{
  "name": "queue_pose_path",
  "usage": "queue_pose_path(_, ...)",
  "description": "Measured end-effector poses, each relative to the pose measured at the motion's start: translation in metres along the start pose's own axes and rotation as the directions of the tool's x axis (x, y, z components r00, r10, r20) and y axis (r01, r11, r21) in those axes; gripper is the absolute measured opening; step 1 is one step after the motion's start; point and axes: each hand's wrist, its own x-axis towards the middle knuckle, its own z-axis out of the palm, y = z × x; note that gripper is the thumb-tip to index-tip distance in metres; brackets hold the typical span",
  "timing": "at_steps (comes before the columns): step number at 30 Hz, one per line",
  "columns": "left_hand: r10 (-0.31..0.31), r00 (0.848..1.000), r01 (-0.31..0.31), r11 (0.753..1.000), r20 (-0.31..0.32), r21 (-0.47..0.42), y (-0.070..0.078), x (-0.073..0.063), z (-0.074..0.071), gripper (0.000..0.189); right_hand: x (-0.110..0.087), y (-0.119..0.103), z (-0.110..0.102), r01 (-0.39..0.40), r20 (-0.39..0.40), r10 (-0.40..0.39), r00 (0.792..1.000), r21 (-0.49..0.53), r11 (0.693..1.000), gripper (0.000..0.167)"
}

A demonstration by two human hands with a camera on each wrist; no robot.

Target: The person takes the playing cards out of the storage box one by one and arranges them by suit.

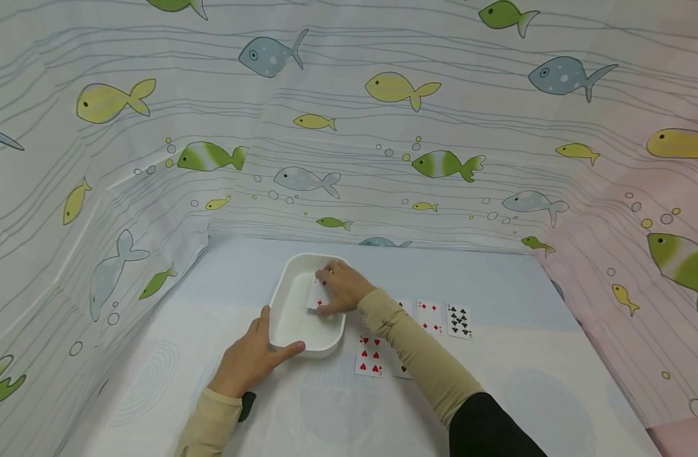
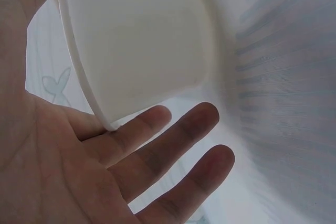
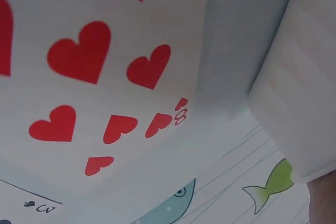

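A white tray (image 1: 286,298) with rounded corners rests on the table. My left hand (image 1: 249,358) is at its near left corner, thumb on the front rim and index finger along the left side. In the left wrist view several extended fingers (image 2: 173,150) lie against the outside of the tray (image 2: 136,40). Inside the tray, my right hand (image 1: 346,289) pinches a playing card (image 1: 318,295) with red diamonds between thumb and fingers. Whether more cards lie beneath it, I cannot tell. The right wrist view does not show the right hand's fingers.
Right of the tray lie face-up cards: a hearts card (image 1: 370,357), a four of diamonds (image 1: 430,317) and a clubs card (image 1: 460,321). The right forearm partly covers others. Close up are an eight of hearts (image 3: 84,66) and a three of spades (image 3: 31,208). Fish-patterned cloth (image 1: 349,139) surrounds the table.
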Motion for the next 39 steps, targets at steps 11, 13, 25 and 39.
queue_pose_path(11,-0.001,1.000,0.001,1.000,0.004,-0.004,0.002,0.000,-0.001,0.124,-0.005,0.002,-0.005,0.026,-0.038,-0.025,0.999,0.027,0.999,0.095)
queue_pose_path(13,-0.001,1.000,0.001,1.000,0.006,-0.008,0.002,0.000,-0.001,0.124,-0.006,0.003,-0.007,0.031,-0.047,-0.029,0.998,0.036,0.999,0.094)
queue_pose_path(25,-0.006,1.000,0.006,1.000,0.017,-0.019,0.001,0.000,0.000,0.124,-0.031,0.009,-0.033,0.064,-0.172,-0.048,0.984,0.091,0.994,0.091)
queue_pose_path(39,-0.021,1.000,0.021,0.999,0.020,-0.037,0.001,0.000,-0.001,0.125,-0.079,0.017,-0.044,0.154,-0.328,-0.123,0.937,0.068,0.986,0.089)
